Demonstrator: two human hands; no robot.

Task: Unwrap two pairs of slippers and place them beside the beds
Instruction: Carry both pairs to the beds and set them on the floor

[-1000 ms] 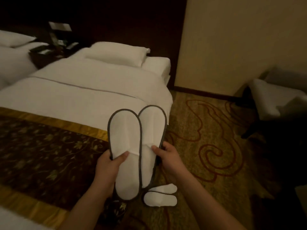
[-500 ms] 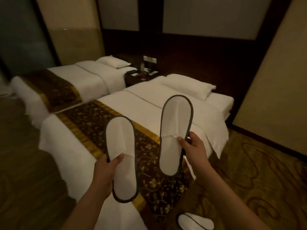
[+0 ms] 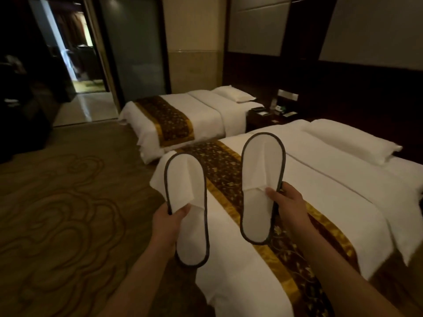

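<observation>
I hold two white slippers with dark trim, one in each hand, upright in front of me. My left hand (image 3: 168,221) grips the left slipper (image 3: 187,193) at its middle, thumb on the upper. My right hand (image 3: 289,202) pinches the right slipper (image 3: 263,170) at the edge of its upper. Both slippers hang over the foot end of the near bed (image 3: 332,202), which has white sheets and a brown-gold runner. The far bed (image 3: 206,110) stands behind it, made up the same way.
A dark nightstand (image 3: 270,115) with small items sits between the beds' heads. Patterned carpet (image 3: 68,202) spreads to the left. A glass partition (image 3: 135,46) and an open doorway (image 3: 77,53) lie at the back left. Dark furniture stands at the far left edge.
The slippers, held together a second ago, are now apart, one per hand. My view has swung left from the near bed's right side; the pair lying on the carpet has left the view.
</observation>
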